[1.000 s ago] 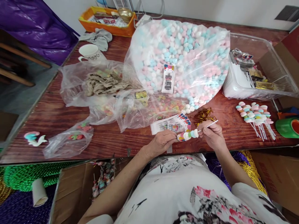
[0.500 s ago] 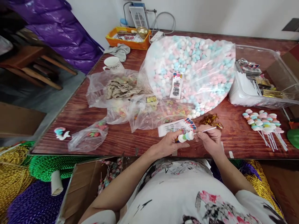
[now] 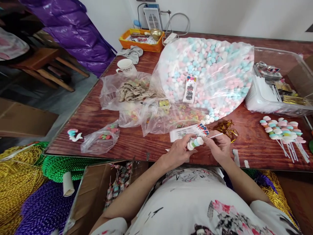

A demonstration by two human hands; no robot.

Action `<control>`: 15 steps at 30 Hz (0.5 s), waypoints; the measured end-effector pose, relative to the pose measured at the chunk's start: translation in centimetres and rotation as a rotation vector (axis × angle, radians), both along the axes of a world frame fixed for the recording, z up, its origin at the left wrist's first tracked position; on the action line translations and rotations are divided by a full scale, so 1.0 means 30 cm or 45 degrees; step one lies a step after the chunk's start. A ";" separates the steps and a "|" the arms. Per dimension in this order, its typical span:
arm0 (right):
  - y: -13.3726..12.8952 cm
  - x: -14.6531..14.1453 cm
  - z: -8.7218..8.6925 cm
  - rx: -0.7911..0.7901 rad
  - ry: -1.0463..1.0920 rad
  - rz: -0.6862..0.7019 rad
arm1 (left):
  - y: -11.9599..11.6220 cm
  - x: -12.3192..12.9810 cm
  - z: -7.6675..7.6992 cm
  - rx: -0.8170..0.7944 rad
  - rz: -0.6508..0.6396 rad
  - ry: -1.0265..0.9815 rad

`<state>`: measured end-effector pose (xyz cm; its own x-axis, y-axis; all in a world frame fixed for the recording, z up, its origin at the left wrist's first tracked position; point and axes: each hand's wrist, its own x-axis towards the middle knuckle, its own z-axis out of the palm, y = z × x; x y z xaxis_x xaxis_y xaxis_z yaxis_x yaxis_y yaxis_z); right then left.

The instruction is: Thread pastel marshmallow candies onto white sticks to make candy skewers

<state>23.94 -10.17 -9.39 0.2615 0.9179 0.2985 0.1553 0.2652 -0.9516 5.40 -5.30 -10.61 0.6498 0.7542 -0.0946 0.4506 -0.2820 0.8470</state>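
My right hand (image 3: 218, 147) pinches a thin white stick (image 3: 216, 135) strung with white, green and blue marshmallows (image 3: 195, 143). My left hand (image 3: 179, 152) grips the marshmallow end of that skewer near the table's front edge. Just behind my hands lie a stack of printed wrappers (image 3: 189, 131) and a bunch of gold twist ties (image 3: 226, 128). A large clear bag of pink, blue and white marshmallows (image 3: 205, 73) fills the table's middle. Several finished skewers (image 3: 282, 130) lie at the right.
Small plastic bags (image 3: 101, 140) of candy and a bag of cloth (image 3: 129, 91) sit left. A white mug (image 3: 126, 65), an orange tray (image 3: 139, 37) and a clear bin (image 3: 278, 88) stand further back. A cardboard box (image 3: 114, 186) and tinsel (image 3: 29, 182) lie below the wooden table (image 3: 80, 120).
The view has swung left and pulled back. My hands stay together on the skewer, and the marshmallows now sit bunched closer to my left hand.
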 end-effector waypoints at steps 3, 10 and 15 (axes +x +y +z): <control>0.004 -0.023 0.003 -0.028 -0.087 0.062 | -0.014 0.019 -0.004 -0.041 0.001 0.003; 0.054 0.000 -0.007 -0.151 0.219 0.352 | 0.003 -0.004 0.053 -0.210 -0.101 -0.238; 0.061 0.051 -0.039 -0.212 0.392 0.429 | 0.106 -0.117 0.072 -0.616 -0.237 -0.174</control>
